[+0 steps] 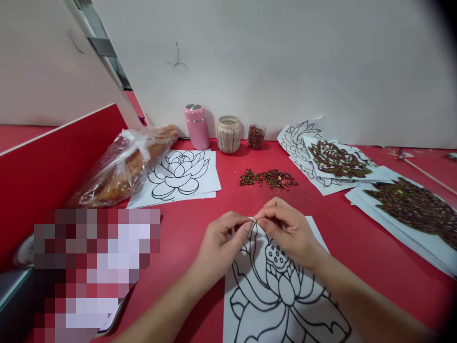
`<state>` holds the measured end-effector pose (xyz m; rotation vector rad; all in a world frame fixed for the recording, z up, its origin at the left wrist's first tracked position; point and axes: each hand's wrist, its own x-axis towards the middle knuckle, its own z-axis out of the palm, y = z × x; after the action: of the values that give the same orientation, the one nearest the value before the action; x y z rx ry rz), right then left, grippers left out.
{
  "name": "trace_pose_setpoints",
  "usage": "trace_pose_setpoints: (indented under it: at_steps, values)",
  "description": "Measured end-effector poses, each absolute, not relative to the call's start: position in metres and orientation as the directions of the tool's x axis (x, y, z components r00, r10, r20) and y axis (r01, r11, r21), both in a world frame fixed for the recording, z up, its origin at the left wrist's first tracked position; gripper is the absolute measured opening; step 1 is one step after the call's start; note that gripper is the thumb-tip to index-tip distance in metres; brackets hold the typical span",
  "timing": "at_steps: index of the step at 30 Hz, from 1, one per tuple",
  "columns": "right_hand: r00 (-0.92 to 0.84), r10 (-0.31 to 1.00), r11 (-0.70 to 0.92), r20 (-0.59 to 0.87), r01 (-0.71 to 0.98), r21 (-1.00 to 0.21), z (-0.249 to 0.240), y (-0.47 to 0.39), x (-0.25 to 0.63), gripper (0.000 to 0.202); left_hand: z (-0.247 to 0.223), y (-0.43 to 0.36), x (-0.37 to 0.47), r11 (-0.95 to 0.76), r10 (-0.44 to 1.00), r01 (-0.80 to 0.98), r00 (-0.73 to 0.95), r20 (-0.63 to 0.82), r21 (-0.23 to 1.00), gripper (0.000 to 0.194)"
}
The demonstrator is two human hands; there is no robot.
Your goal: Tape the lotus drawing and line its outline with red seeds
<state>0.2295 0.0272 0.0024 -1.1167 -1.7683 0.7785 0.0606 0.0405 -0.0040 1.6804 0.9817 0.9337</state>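
On a red table [185, 224], directly in front: a lotus drawing [285, 305], its upper part beneath the left hand [224, 237] and right hand [290, 231]. Thumbs and forefingers close together, almost meeting near the drawing's top; cannot tell whether pinching anything. Just beyond, a pile of beans [278, 178].

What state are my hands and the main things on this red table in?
Left hand: pinched shut, contents unclear
Right hand: pinched shut, contents unclear
Drawing beneath them: flat, no seeds visible
Loose seeds: in two neighbouring piles
Pink bottle: upright
Beige jar: upright, open
Small cup: upright, holding seeds
Plastic bag: apparently knotted
Left drawing: flat, unfilled
Nearer right drawing: largely covered with seeds
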Motion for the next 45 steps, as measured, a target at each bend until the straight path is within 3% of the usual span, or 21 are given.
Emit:
trace_pose_setpoints:
  at_steps: [6,17,22,28,33,37,45]
  values:
    - [-0.247,0.852,0.524,0.462,0.444,-0.727,-0.004,0.023,0.227,0.016,-0.005,0.038,0.063,0.07,0.917,-0.05,0.397,-0.044,0.996,0.018]
    - [-0.275,0.806,0.588,0.524,0.468,-0.659,-0.007,0.021,0.226,0.023,-0.012,0.035,0.064,0.27,0.887,-0.256,0.441,-0.136,0.928,0.012]
    - [-0.235,0.82,0.563,0.521,0.491,-0.665,-0.008,0.02,0.225,0.027,-0.012,0.035,0.065,0.241,0.914,-0.26,0.385,-0.129,0.935,0.011]
    - [-0.207,0.811,0.559,0.547,0.552,-0.619,-0.007,0.019,0.221,0.015,-0.011,0.035,0.066,0.174,0.932,-0.21,0.35,-0.092,0.962,0.012]
    - [-0.205,0.785,0.574,0.584,0.595,-0.563,-0.009,0.02,0.222,0.014,-0.006,0.034,0.065,0.073,0.952,-0.049,0.302,-0.055,0.996,0.016]
    - [-0.23,0.765,0.596,0.601,0.607,-0.526,-0.01,0.02,0.222,0.015,-0.001,0.033,0.065,-0.09,0.95,0.081,0.308,0.061,0.993,0.018]
    - [-0.115,0.842,0.491,0.526,0.567,-0.662,-0.005,0.023,0.223,0.007,-0.001,0.034,0.063,-0.318,0.913,0.244,0.339,0.226,0.916,0.018]
